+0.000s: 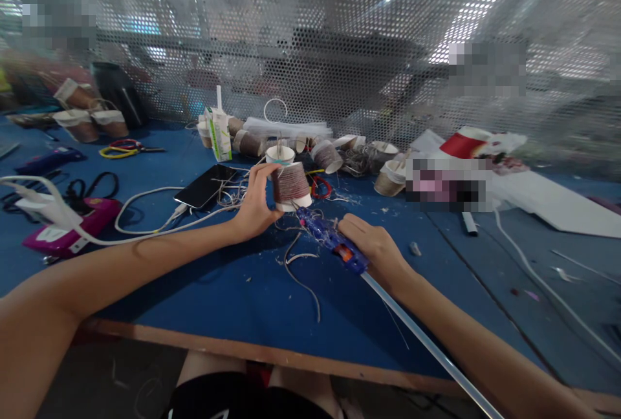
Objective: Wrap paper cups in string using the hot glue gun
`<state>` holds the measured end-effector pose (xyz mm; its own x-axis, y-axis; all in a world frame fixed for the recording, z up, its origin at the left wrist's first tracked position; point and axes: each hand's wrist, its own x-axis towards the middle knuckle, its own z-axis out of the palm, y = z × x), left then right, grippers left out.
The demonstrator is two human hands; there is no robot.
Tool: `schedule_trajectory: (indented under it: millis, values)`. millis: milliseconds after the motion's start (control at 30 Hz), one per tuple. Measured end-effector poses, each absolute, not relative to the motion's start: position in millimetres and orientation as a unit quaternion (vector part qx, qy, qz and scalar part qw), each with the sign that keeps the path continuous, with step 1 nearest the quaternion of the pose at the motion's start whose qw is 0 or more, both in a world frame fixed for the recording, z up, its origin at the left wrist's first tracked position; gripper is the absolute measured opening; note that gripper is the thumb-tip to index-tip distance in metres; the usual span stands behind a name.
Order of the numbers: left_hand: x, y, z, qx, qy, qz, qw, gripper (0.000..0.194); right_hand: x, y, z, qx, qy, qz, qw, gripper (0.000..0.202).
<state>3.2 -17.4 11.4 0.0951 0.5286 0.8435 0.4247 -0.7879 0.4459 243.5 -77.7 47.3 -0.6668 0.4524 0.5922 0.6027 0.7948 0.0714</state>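
My left hand holds a paper cup wrapped in reddish-brown cord, thumb at one end and fingers at the other. The cup is upside down or tilted, its white rim low. In my right hand is a blue glue gun, its nozzle touching or very near the cup's lower rim. A long clear glue stick extends from the gun's back toward the lower right. Loose pieces of cord lie on the blue table below the cup.
Behind are several cord-wrapped cups, a drink carton and a perforated metal screen. To the left lie a phone, cables, a magenta power strip and yellow-handled scissors. White board lies right.
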Motion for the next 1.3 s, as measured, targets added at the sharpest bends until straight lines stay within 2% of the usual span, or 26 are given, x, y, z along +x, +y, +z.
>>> schedule_trajectory:
  millis: [900, 1100, 1300]
  values:
    - [1.6, -9.4, 3.4, 0.715, 0.302, 0.615, 0.138, 0.073, 252.2, -74.8, 52.2, -0.293, -0.893, -0.151, 0.306, 0.014]
    - [1.8, -7.5, 1.6, 0.709, 0.297, 0.625, 0.137, 0.072, 257.3, -71.8, 49.7, -0.344, -0.887, -0.152, 0.269, 0.015]
    - [2.5, -7.9, 2.1, 0.703, 0.292, 0.631, 0.147, 0.074, 255.2, -72.8, 59.0, -0.333, -0.888, -0.159, 0.274, 0.017]
